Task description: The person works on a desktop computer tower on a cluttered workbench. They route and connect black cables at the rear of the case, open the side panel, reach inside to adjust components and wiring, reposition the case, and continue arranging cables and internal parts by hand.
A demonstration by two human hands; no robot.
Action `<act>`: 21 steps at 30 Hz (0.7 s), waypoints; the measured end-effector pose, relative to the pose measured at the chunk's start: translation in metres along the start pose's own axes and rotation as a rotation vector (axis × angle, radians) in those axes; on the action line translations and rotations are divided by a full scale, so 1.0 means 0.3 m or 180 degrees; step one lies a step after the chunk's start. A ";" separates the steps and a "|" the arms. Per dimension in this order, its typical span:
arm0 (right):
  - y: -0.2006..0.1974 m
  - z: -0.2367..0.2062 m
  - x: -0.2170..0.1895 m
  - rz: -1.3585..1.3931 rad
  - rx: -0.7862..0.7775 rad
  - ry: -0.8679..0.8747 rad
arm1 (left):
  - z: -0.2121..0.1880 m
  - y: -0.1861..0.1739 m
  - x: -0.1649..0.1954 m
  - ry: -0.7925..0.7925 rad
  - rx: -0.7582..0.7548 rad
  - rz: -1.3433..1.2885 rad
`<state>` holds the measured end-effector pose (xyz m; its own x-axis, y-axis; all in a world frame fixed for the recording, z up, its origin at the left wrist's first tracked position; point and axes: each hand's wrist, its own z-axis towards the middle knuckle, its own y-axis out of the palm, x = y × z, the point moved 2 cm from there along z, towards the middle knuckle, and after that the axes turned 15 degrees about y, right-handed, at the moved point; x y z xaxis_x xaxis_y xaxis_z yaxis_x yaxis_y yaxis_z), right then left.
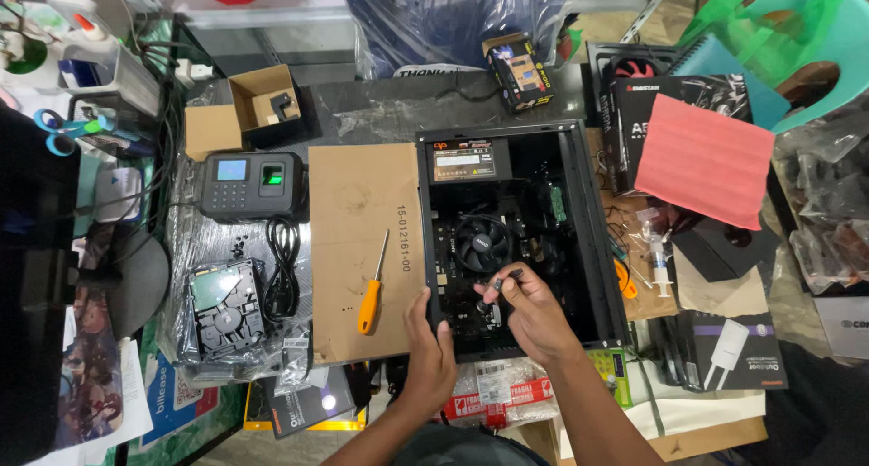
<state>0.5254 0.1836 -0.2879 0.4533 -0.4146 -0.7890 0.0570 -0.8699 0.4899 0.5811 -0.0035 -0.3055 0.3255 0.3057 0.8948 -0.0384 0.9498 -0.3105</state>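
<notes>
The open computer case lies flat on the desk, with a round fan inside. The left hand grips the case's near left edge. The right hand is inside, pinching a small dark plug. The case looks heavy and stiff, best held by its metal edges. The plug looks light and easy to break. An orange screwdriver lies on cardboard nearby.

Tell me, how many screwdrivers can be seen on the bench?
1: an orange-handled screwdriver lies on the brown cardboard sheet, left of the open computer case. Others may be hidden under the clutter.
</notes>
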 end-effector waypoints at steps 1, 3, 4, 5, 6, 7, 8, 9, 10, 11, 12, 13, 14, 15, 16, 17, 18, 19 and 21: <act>0.005 0.013 -0.002 -0.0026 -0.0081 -0.0012 | 0.005 0.004 -0.002 0.0015 0.0036 -0.0046; 0.005 0.051 0.001 -0.0376 0.0322 0.0368 | 0.013 0.021 -0.003 0.0038 0.0249 0.0054; 0.005 0.074 0.000 -0.0548 0.0527 0.0558 | 0.019 0.039 -0.006 0.0052 0.0350 0.0102; 0.005 0.100 -0.004 -0.0737 0.0718 0.0727 | 0.020 0.062 -0.009 -0.0071 0.0357 0.0130; 0.003 0.128 -0.009 -0.0916 0.0915 0.0914 | 0.013 0.089 -0.008 -0.0207 0.0349 0.0159; -0.002 0.157 -0.021 -0.1097 0.1110 0.1092 | 0.012 0.117 -0.013 -0.0330 0.0340 0.0186; -0.008 0.183 -0.038 -0.1304 0.1208 0.1200 | 0.015 0.146 -0.018 -0.0273 0.0309 0.0082; -0.016 0.199 -0.057 -0.1510 0.1313 0.1321 | 0.014 0.171 -0.021 -0.0227 0.0271 -0.0031; -0.025 0.215 -0.074 -0.1720 0.1411 0.1448 | 0.014 0.187 -0.027 -0.0186 0.0237 -0.0145; -0.030 0.233 -0.098 -0.2170 0.1374 0.1330 | 0.018 0.194 -0.038 -0.0155 0.0143 -0.0182; -0.035 0.247 -0.121 -0.2610 0.1332 0.1210 | 0.027 0.188 -0.050 -0.0123 0.0040 -0.0218; -0.040 0.254 -0.139 -0.3046 0.1288 0.1099 | 0.039 0.183 -0.058 -0.0100 -0.0073 -0.0263; -0.045 0.261 -0.147 -0.3147 0.1230 0.1268 | 0.061 0.159 -0.074 -0.0120 -0.0156 -0.0237; -0.052 0.266 -0.154 -0.3248 0.1167 0.1432 | 0.100 0.118 -0.100 -0.0133 -0.0235 -0.0213; -0.060 0.271 -0.157 -0.3344 0.1104 0.1586 | 0.148 0.082 -0.119 -0.0134 -0.0315 -0.0189; -0.064 0.277 -0.157 -0.3364 0.1028 0.1682 | 0.217 0.055 -0.140 -0.0154 -0.0237 -0.0013; -0.070 0.281 -0.153 -0.3377 0.0942 0.1780 | 0.302 0.033 -0.168 -0.0174 -0.0162 0.0171; -0.075 0.285 -0.148 -0.3390 0.0853 0.1873 | 0.395 0.012 -0.181 0.0250 -0.0212 0.0333; -0.087 0.291 -0.127 -0.3529 0.0765 0.2257 | 0.596 -0.002 -0.205 0.0948 -0.0467 0.0500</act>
<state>0.4288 0.1988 -0.3031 0.6347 0.7001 -0.3272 0.5693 -0.7099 -0.4146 0.3921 -0.0111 -0.3029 0.5880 0.3938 0.7065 0.0190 0.8665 -0.4988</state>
